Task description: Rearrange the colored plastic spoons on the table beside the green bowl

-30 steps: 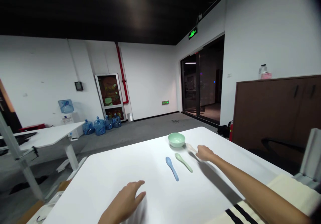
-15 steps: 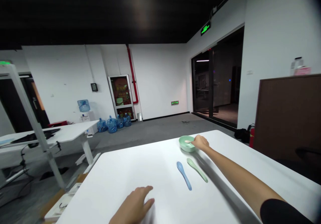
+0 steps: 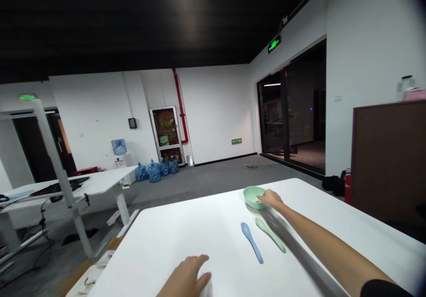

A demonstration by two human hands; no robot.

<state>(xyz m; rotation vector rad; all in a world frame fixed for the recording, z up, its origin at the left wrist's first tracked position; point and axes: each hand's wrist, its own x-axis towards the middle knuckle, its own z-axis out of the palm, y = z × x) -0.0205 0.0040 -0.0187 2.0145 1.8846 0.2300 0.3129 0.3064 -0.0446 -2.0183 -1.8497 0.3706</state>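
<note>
At the far edge of the white table [image 3: 186, 226] stands a light green bowl [image 3: 250, 198]. My right hand [image 3: 271, 198] reaches over its right side, fingers closed on a pale spoon [image 3: 258, 200] that is mostly hidden by the fingers and the bowl. Nearer to me a blue spoon [image 3: 252, 242] and a light green spoon [image 3: 271, 235] lie side by side on the tabletop, heads pointing away. My left hand [image 3: 188, 275] hovers low at the front, thumb and forefinger apart, holding nothing.
To the left is another white desk [image 3: 109, 175] with a metal post [image 3: 55, 159] and cables. Open boxes [image 3: 87, 275] sit beside my table's left edge. Several blue water jugs [image 3: 154, 171] stand on the floor by the wall. A brown partition [image 3: 386, 155] rises at the right.
The camera view has shifted slightly up and left. My right hand has lowered the pale spoon further into the bowl, so less of it shows. The left hand stays open.
</note>
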